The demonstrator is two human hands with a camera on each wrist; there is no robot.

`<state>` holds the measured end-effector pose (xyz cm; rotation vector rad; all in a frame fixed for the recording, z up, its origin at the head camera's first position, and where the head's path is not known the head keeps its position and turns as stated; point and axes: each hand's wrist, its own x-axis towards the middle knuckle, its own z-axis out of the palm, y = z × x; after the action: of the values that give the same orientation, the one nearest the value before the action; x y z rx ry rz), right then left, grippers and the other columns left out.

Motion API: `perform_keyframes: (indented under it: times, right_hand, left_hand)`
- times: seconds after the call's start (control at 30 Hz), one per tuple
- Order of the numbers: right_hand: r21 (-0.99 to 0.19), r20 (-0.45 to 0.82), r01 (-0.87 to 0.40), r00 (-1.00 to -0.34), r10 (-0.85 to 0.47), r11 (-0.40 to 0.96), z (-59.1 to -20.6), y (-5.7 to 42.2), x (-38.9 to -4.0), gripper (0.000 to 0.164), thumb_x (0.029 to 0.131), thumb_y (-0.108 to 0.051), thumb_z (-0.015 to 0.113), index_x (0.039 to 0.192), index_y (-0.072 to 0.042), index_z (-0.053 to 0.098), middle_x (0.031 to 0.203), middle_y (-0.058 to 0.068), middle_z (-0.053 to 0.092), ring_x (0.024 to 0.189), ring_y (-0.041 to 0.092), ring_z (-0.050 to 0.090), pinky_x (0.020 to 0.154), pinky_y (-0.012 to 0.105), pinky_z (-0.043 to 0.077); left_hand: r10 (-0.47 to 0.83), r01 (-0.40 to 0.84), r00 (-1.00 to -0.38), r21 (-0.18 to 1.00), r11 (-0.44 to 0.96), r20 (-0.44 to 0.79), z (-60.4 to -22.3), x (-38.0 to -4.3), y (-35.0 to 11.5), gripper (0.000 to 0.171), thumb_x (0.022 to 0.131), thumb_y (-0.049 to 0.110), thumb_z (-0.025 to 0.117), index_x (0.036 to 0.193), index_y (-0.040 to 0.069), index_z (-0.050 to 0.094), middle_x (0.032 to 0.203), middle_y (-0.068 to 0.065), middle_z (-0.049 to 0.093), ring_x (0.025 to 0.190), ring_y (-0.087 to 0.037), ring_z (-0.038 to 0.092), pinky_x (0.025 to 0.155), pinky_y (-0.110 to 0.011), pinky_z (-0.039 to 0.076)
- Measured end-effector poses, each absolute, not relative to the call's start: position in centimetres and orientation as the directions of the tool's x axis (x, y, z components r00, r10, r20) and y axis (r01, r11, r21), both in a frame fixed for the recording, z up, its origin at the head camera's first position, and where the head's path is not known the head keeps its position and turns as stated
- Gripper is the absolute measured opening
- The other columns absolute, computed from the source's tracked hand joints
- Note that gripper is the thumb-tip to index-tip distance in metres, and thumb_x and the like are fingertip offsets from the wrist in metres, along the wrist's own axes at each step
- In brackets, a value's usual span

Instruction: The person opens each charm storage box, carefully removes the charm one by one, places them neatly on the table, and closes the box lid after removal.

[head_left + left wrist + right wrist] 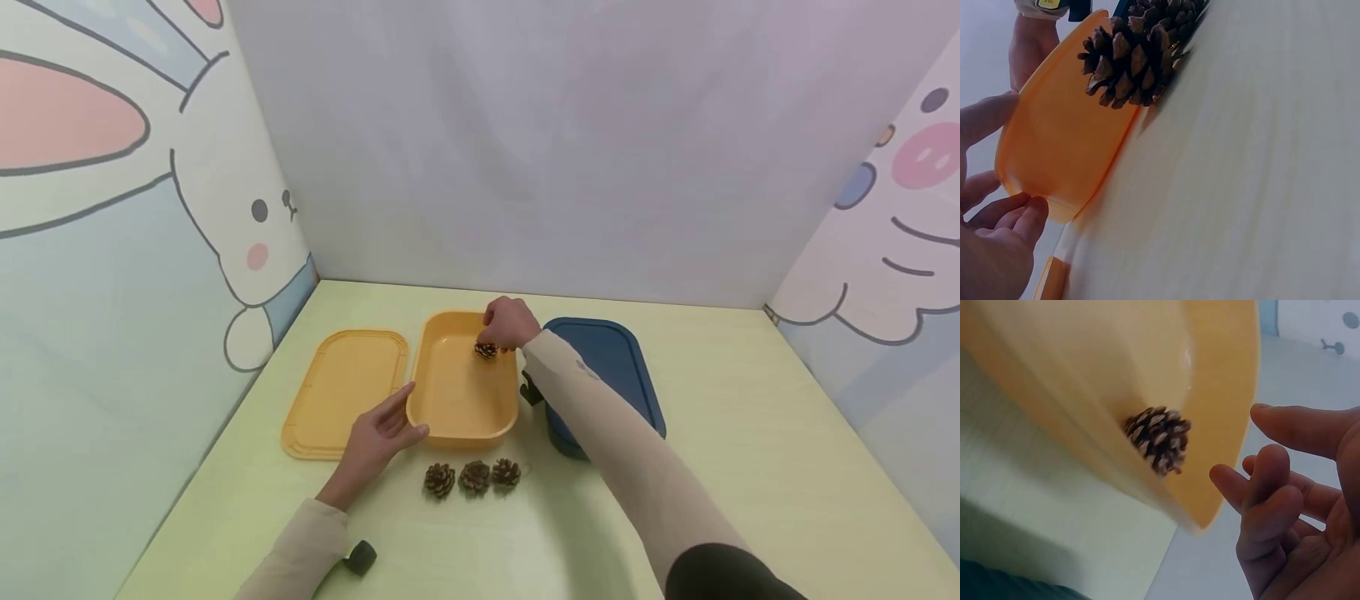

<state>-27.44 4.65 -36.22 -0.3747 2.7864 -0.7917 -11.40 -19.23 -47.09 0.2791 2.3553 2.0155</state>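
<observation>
My left hand (375,439) holds the near left corner of a yellow plastic box (459,440), thumb at the front and fingers along the left side. Inside the box, in its far right corner, lies a brown pine cone (1159,439). Just above that corner is my right hand (512,323); the right wrist view shows its fingers loosely bent, apart from the cone, with nothing between them. In front of the box, a left pine cone (439,480), a middle pine cone (475,477) and a right pine cone (506,474) sit in a row on the table.
A flat yellow lid (348,392) lies left of the box. On the right, partly behind my right forearm, stands a dark blue box (600,350) with its lid on. White partitions with cartoon drawings border the pale table (750,433) at its back and sides.
</observation>
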Motion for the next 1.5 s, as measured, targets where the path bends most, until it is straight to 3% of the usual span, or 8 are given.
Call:
perform_keyframes:
  times: [0.17, 0.33, 0.5, 0.6, 0.83, 1.03, 1.13, 1.5]
  right_hand:
    - [-0.506, -0.171, -0.147, -0.949, -0.266, 0.85, -36.8, 4.6, -28.4, 0.011, 0.09, -0.016, 0.073, 0.09, -0.005, 0.071, 0.066, 0.006, 0.064, 0.05, 0.02, 0.06, 0.042, 0.024, 0.045]
    - [-0.49, -0.205, -0.111, -0.949, -0.238, 0.865, -37.2, 4.5, -28.8, 0.011, 0.091, -0.015, 0.071, 0.084, -0.006, 0.071, 0.059, 0.005, 0.061, 0.049, 0.019, 0.056, 0.043, 0.024, 0.044]
    - [-0.433, -0.212, -0.131, -0.947, -0.242, 0.892, -37.5, 4.1, -29.0, 0.036, 0.092, -0.013, 0.068, 0.058, -0.011, 0.055, 0.047, 0.0, 0.046, 0.041, 0.015, 0.049, 0.041, 0.024, 0.038]
    - [-0.382, -0.207, -0.147, -0.948, -0.24, 0.912, -37.8, 3.8, -29.2, 0.044, 0.092, -0.013, 0.065, 0.052, -0.014, 0.046, 0.044, -0.002, 0.04, 0.037, 0.012, 0.045, 0.04, 0.023, 0.035]
    - [-0.289, -0.215, -0.146, -0.953, -0.212, 0.946, -38.1, 3.1, -29.4, 0.033, 0.093, -0.014, 0.063, 0.061, -0.011, 0.056, 0.051, 0.001, 0.047, 0.043, 0.013, 0.047, 0.041, 0.024, 0.037]
    - [-0.294, -0.238, -0.148, -0.946, -0.222, 0.944, -38.5, 2.9, -29.6, 0.006, 0.09, -0.013, 0.069, 0.091, -0.01, 0.074, 0.082, 0.005, 0.068, 0.05, 0.013, 0.055, 0.044, 0.023, 0.043]
    - [-0.303, -0.243, -0.156, -0.941, -0.235, 0.94, -38.6, 2.9, -29.6, 0.011, 0.089, -0.011, 0.071, 0.099, -0.01, 0.074, 0.092, 0.007, 0.071, 0.053, 0.013, 0.058, 0.046, 0.023, 0.046]
    - [-0.282, -0.213, -0.194, -0.942, -0.259, 0.94, -39.1, 2.6, -29.3, 0.012, 0.085, -0.015, 0.078, 0.093, -0.011, 0.071, 0.087, 0.006, 0.068, 0.061, 0.016, 0.06, 0.049, 0.025, 0.047]
  left_hand:
    - [0.157, 0.115, -0.983, 0.985, 0.132, 0.093, -46.9, -11.4, -19.3, 0.074, 0.09, 0.015, 0.075, 0.155, 0.011, 0.039, 0.163, -0.008, 0.035, 0.148, -0.029, 0.036, 0.105, -0.011, 0.043]
    - [0.159, 0.123, -0.982, 0.983, 0.134, 0.101, -46.9, -11.7, -19.3, 0.073, 0.09, 0.014, 0.075, 0.155, 0.011, 0.04, 0.162, -0.01, 0.035, 0.148, -0.03, 0.037, 0.107, -0.015, 0.043]
    - [0.156, 0.133, -0.982, 0.981, 0.14, 0.11, -47.2, -11.8, -19.4, 0.072, 0.09, 0.013, 0.075, 0.154, 0.01, 0.041, 0.162, -0.012, 0.036, 0.147, -0.031, 0.037, 0.107, -0.016, 0.044]
    - [0.158, 0.126, -0.982, 0.983, 0.136, 0.104, -47.3, -11.7, -19.4, 0.073, 0.09, 0.014, 0.076, 0.154, 0.011, 0.04, 0.162, -0.011, 0.036, 0.147, -0.03, 0.037, 0.106, -0.013, 0.044]
    - [0.156, 0.111, -0.984, 0.985, 0.132, 0.09, -47.0, -11.4, -19.5, 0.075, 0.089, 0.017, 0.077, 0.155, 0.012, 0.04, 0.162, -0.007, 0.036, 0.148, -0.028, 0.037, 0.105, -0.011, 0.043]
    - [0.158, 0.112, -0.983, 0.985, 0.131, 0.091, -46.9, -11.4, -19.5, 0.075, 0.089, 0.016, 0.077, 0.155, 0.012, 0.04, 0.162, -0.008, 0.036, 0.148, -0.027, 0.037, 0.105, -0.01, 0.043]
    - [0.157, 0.114, -0.983, 0.984, 0.134, 0.093, -47.0, -11.4, -19.6, 0.075, 0.089, 0.016, 0.077, 0.155, 0.012, 0.041, 0.162, -0.008, 0.037, 0.148, -0.027, 0.037, 0.105, -0.01, 0.043]
    - [0.156, 0.12, -0.983, 0.983, 0.142, 0.097, -47.4, -11.4, -19.9, 0.075, 0.09, 0.016, 0.076, 0.155, 0.012, 0.04, 0.163, -0.008, 0.036, 0.149, -0.028, 0.036, 0.105, -0.009, 0.043]
